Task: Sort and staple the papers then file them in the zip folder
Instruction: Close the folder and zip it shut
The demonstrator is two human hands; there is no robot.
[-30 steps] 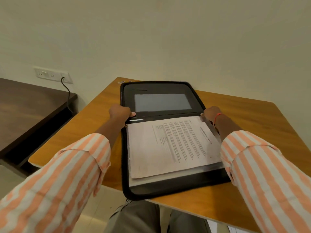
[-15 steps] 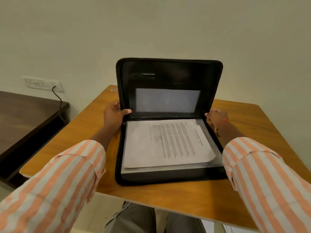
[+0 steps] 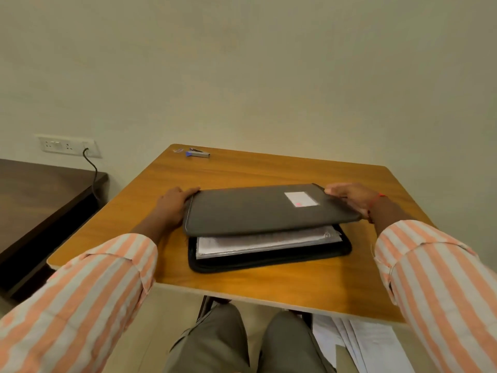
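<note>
A black zip folder [image 3: 255,211] lies in the middle of the wooden table [image 3: 269,281], its lid almost down and a small gap left at the near edge. Through that gap the papers [image 3: 266,242] show inside, in a clear sleeve. My left hand [image 3: 174,205] grips the lid's left edge, and my right hand [image 3: 352,197] grips the lid's right edge. A white label [image 3: 300,201] sits on the lid near its right end. A stapler [image 3: 198,153] lies at the table's far left corner.
A dark wooden desk [image 3: 40,200] stands to the left, below a wall socket [image 3: 67,145] with a black cable. Loose sheets [image 3: 368,343] lie on the floor under the table's right side. My knees [image 3: 242,343] are under the near edge.
The folder's lid has swung from flat open, through upright, down to nearly shut over the papers. Both hands stayed on its side edges. The stapler behind it has come into view.
</note>
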